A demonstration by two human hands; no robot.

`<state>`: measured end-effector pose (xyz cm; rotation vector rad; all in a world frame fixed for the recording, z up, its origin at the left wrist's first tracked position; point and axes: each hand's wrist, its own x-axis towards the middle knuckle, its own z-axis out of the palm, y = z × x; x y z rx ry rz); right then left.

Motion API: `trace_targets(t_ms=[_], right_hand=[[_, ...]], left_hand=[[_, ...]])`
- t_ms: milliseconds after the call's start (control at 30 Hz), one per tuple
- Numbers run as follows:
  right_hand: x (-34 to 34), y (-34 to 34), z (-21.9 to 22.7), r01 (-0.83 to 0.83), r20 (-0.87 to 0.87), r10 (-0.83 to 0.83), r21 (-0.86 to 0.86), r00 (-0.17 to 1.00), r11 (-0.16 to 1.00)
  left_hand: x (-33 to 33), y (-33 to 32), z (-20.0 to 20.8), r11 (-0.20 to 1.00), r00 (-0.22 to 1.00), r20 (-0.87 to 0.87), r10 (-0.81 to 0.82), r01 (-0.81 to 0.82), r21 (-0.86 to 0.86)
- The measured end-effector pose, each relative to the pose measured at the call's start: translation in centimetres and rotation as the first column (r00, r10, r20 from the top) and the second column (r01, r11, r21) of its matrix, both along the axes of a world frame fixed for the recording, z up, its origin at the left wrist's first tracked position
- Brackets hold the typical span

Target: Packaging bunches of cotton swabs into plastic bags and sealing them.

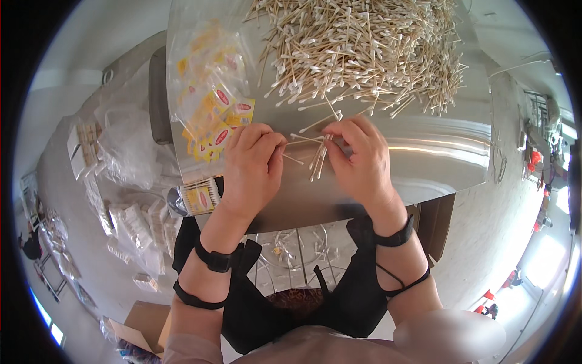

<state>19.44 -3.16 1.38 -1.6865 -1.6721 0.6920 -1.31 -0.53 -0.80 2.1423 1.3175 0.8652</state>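
Note:
Both hands work over a shiny metal table (424, 173). My left hand (250, 167) is closed, its thumb and fingers pinching a cotton swab (294, 159) whose white tip points toward my right hand. My right hand (364, 162) grips a small bunch of cotton swabs (317, 164) between thumb and fingers, tips hanging toward me. A few stray swabs lie crosswise between the two hands, some touching the right fingertips. Beyond my hands spreads a large loose heap of wooden-stick cotton swabs (364, 54).
Left on the table lies a clear plastic bag (242, 57) beside yellow printed cards (212, 124). A filled swab pack (201, 197) sits at the table's near left corner. Plastic-wrapped packs (136, 227) lie on the floor at left, near an open cardboard box (142, 324).

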Motion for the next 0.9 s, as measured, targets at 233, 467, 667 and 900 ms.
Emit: trace_targets(t_ms=[233, 467, 667, 900], right_hand=[[-0.3, 0.7, -0.2, -0.163, 0.235, 0.135, 0.103, 0.963, 0.981], [-1.0, 1.1, -0.2, -0.168, 0.247, 0.140, 0.094, 0.959, 0.981], [-1.3, 1.4, -0.6, -0.170, 0.231, 0.134, 0.144, 0.964, 0.975], [-1.4, 1.7, -0.7, -0.163, 0.204, 0.121, 0.203, 0.972, 0.966]], left_hand=[[-0.7, -0.1, 1.1, 0.998, 0.999, -0.023, -0.022, 0.021, -0.053], [-0.7, 0.0, 0.2, 0.998, 1.000, -0.020, -0.017, 0.016, -0.058], [-0.6, 0.3, 0.0, 1.000, 1.000, -0.004, 0.028, -0.028, -0.011], [-0.2, 0.6, 0.3, 0.996, 0.987, 0.145, 0.066, -0.072, 0.042]])
